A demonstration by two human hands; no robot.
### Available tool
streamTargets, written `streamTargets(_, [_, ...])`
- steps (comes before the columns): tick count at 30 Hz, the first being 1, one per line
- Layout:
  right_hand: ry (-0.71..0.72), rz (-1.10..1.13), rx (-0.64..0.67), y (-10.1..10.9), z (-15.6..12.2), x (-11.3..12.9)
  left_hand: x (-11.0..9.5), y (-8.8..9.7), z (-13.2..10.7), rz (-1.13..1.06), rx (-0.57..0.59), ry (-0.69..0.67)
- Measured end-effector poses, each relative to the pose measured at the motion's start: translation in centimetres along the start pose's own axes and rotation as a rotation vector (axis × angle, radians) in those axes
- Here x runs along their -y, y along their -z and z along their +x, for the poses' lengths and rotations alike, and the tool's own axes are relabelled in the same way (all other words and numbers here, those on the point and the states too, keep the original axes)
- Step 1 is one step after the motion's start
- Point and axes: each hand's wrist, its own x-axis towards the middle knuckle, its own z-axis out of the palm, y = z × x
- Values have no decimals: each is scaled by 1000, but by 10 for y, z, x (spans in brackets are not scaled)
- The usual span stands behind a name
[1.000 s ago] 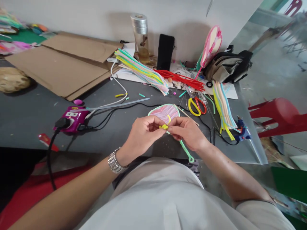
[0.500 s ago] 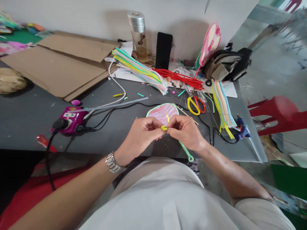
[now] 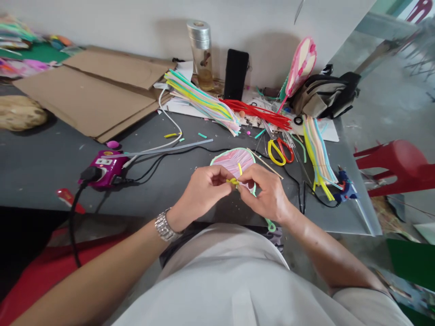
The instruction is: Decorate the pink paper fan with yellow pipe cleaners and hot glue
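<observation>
Between my fingertips is a yellow pipe cleaner (image 3: 233, 181), twisted into a small knot-like coil with one end sticking up. My left hand (image 3: 208, 186) pinches its left side, thumb against forefinger. From the other side my right hand (image 3: 264, 189) pinches it too, thumb and forefinger closed. Behind and below my hands lies a pink and lilac fan-shaped piece (image 3: 234, 158) with a light green edge. Its green handle ends in a small loop (image 3: 271, 225) at the table's front edge. My hands cover part of this piece.
Bundles of pastel pipe cleaners (image 3: 204, 102) and red pipe cleaners (image 3: 260, 114) lie at the back. Scissors (image 3: 277, 151), a glue gun (image 3: 345, 188) and a purple power socket (image 3: 107, 170) with cables surround the work. Cardboard (image 3: 91, 93), a bottle (image 3: 200, 54) and a phone (image 3: 235, 74) stand behind.
The view has shifted slightly, so everything sits a little lower and further right. My right fingers have changed their hold slightly on the yellow pipe cleaner, which stays between both hands.
</observation>
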Motion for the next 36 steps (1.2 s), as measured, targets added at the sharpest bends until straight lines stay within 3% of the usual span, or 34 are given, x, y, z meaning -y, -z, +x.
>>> streamTargets(5, [-264, 56, 41, 5, 3, 11, -1, -6, -5, 117, -55, -122])
streamTargets(10, [-544, 291, -49, -1, 3, 9, 4, -12, -5, -27, -74, -99])
streamTargets(16, [-479, 280, -115, -7, -3, 5, 11, -17, -2, -337, -75, 101])
streamTargets(19, [-408, 252, -129, -6, -5, 6, 12, -19, -2, -383, -74, 131])
streamTargets(26, [-634, 362, -66, 1, 3, 13, 14, -21, -7, -18, -236, -175])
streamTargets(30, [-704, 405, -11, 5, 8, 12, 19, -21, -9, 112, -249, -263])
streamTargets(36, [-974, 682, 196, 11, 13, 1, 20, -20, -12, 408, -274, -440])
